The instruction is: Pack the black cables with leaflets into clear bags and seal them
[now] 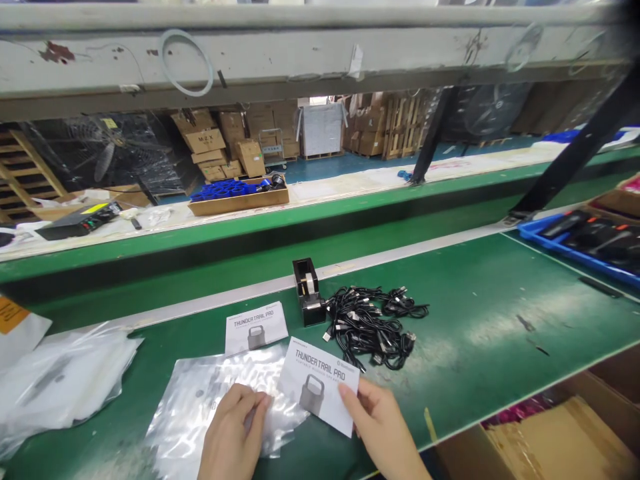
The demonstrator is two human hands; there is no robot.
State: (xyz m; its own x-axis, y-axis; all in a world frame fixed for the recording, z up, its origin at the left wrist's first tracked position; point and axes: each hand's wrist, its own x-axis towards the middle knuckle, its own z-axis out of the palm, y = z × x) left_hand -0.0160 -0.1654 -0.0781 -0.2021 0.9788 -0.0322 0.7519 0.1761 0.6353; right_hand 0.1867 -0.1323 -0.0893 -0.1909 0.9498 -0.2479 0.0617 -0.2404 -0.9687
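My right hand (381, 421) pinches the lower right edge of a white "Thunder Trail Pro" booklet (318, 385), held tilted just above the green table. My left hand (234, 435) rests fingers-down on a clear plastic bag (200, 407) lying flat on the table, beside the booklet's left edge. A second identical booklet (255, 328) lies flat behind the bag.
A black tape dispenser (308, 293) stands beside a tangled heap of black cables (373, 323). Crumpled plastic bags (55, 380) lie at the left. A blue tray (585, 243) sits far right, cardboard boxes (565, 440) below the table edge, and a conveyor belt (250, 247) behind.
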